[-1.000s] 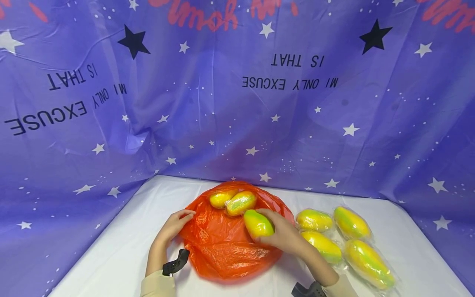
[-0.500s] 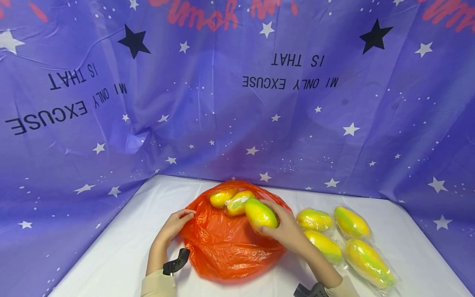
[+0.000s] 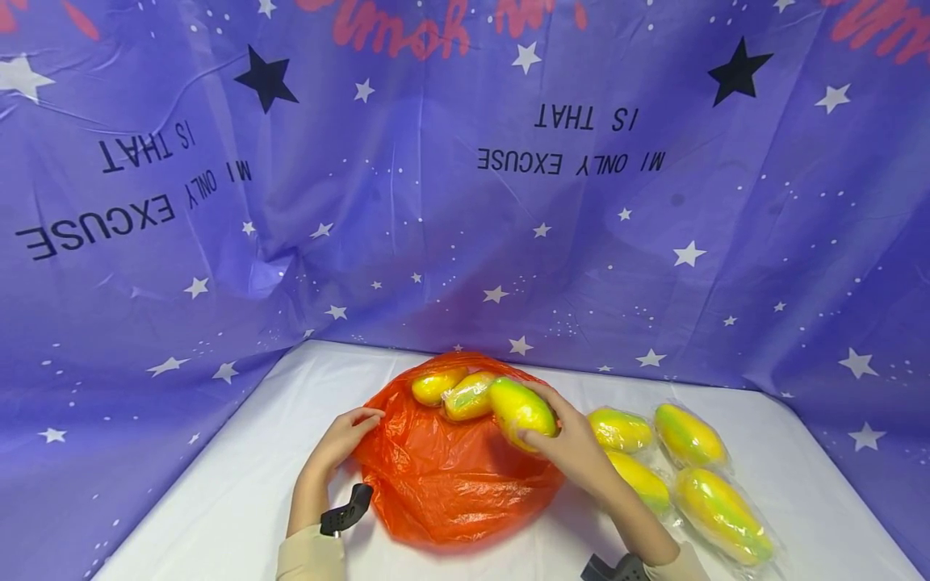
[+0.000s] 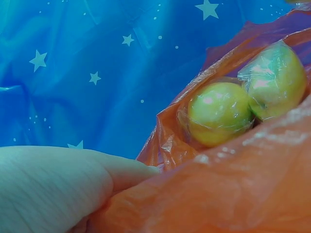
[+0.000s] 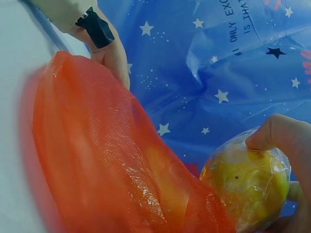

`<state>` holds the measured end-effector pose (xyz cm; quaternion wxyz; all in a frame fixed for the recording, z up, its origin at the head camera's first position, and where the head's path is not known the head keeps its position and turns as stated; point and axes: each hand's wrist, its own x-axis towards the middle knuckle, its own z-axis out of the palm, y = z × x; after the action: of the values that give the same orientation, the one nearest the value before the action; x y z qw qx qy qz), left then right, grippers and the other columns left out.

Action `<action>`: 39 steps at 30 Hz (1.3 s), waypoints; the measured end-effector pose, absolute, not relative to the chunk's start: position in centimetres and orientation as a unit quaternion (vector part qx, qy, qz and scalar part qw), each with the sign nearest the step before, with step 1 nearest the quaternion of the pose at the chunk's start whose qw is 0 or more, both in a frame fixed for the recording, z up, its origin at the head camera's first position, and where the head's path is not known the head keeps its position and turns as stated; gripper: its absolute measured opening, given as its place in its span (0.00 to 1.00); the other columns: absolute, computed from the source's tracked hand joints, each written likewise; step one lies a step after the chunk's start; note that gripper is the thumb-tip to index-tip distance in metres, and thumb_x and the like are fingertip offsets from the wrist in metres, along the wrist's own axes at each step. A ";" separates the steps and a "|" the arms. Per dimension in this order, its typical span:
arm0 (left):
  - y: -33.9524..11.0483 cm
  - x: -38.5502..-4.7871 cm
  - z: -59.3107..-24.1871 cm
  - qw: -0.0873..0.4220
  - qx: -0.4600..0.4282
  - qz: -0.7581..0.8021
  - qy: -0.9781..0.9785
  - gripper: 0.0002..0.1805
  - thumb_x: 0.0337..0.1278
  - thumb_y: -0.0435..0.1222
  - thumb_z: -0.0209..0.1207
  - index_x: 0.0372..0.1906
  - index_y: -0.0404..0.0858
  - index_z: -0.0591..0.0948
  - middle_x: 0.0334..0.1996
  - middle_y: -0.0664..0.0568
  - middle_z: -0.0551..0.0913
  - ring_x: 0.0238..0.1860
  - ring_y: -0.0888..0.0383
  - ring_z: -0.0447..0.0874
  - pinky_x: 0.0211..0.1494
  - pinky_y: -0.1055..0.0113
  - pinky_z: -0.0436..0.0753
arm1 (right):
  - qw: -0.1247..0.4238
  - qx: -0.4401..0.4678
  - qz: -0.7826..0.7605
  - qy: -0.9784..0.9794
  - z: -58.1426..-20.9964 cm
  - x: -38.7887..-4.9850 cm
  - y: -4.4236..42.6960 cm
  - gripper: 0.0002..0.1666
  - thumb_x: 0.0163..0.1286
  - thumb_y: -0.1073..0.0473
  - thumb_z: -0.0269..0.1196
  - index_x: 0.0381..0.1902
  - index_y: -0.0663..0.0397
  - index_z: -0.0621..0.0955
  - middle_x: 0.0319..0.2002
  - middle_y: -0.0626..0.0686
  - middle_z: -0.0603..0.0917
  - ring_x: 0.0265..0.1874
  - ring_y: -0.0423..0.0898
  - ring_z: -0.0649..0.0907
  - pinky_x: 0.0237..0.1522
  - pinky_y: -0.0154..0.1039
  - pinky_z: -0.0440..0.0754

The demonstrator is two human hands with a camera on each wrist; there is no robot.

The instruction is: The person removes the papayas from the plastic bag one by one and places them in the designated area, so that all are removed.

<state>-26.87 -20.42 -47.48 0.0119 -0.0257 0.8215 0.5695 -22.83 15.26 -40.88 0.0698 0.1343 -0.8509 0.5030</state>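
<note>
A red plastic bag (image 3: 450,484) lies on the table with two wrapped yellow-green fruits (image 3: 468,396) inside near its back edge; the left wrist view shows both fruits (image 4: 220,114) close together. My left hand (image 3: 341,442) pinches the bag's left rim between thumb and fingers. My right hand (image 3: 574,444) grips another wrapped fruit (image 3: 521,407) over the bag's right side. In the right wrist view, the thumb of my right hand (image 5: 291,145) presses on that fruit (image 5: 248,187), beside the red bag (image 5: 107,145).
Several wrapped yellow-green fruits (image 3: 722,516) lie on the white table (image 3: 814,484) right of the bag. A purple cloth (image 3: 581,242) with stars and lettering hangs behind and along the sides.
My right hand has moved up and to the right with the fruit in its grip. My left hand has stayed at the bag's rim.
</note>
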 end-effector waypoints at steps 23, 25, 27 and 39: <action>-20.4 -26.7 -47.4 0.018 -0.031 0.570 0.821 0.15 0.68 0.35 0.53 0.52 0.30 0.80 0.54 0.38 0.78 0.52 0.47 0.75 0.54 0.57 0.74 | 0.073 0.085 0.522 -0.845 -39.8 -21.2 17.4 0.35 0.60 0.60 0.66 0.65 0.33 0.71 0.56 0.53 0.77 0.41 0.52 0.78 0.38 0.43 0.80; -20.4 -26.7 -47.4 0.019 -0.032 0.571 0.820 0.15 0.68 0.35 0.53 0.52 0.30 0.80 0.54 0.39 0.78 0.52 0.47 0.75 0.55 0.56 0.73 | 0.086 0.087 0.506 -0.854 -39.6 -21.0 17.7 0.35 0.60 0.60 0.66 0.65 0.34 0.71 0.57 0.52 0.77 0.42 0.51 0.77 0.40 0.43 0.78; -20.4 -26.7 -47.4 0.020 -0.033 0.573 0.818 0.16 0.68 0.35 0.53 0.52 0.29 0.80 0.53 0.39 0.78 0.52 0.47 0.76 0.54 0.57 0.74 | 0.095 0.089 0.493 -0.860 -39.5 -20.9 18.0 0.35 0.60 0.59 0.66 0.65 0.34 0.71 0.58 0.52 0.77 0.42 0.51 0.78 0.42 0.44 0.77; -20.4 -26.7 -47.3 0.019 -0.030 0.572 0.820 0.16 0.68 0.35 0.53 0.52 0.29 0.80 0.52 0.39 0.79 0.49 0.49 0.76 0.50 0.61 0.75 | 0.116 0.078 0.443 -0.885 -39.4 -20.4 20.3 0.36 0.62 0.56 0.66 0.67 0.39 0.69 0.60 0.56 0.76 0.47 0.54 0.78 0.47 0.51 0.75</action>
<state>-26.68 -20.41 -47.31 0.0189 -0.0299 0.8197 0.5717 -20.38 20.34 -39.38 0.1160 0.0784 -0.8853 0.4434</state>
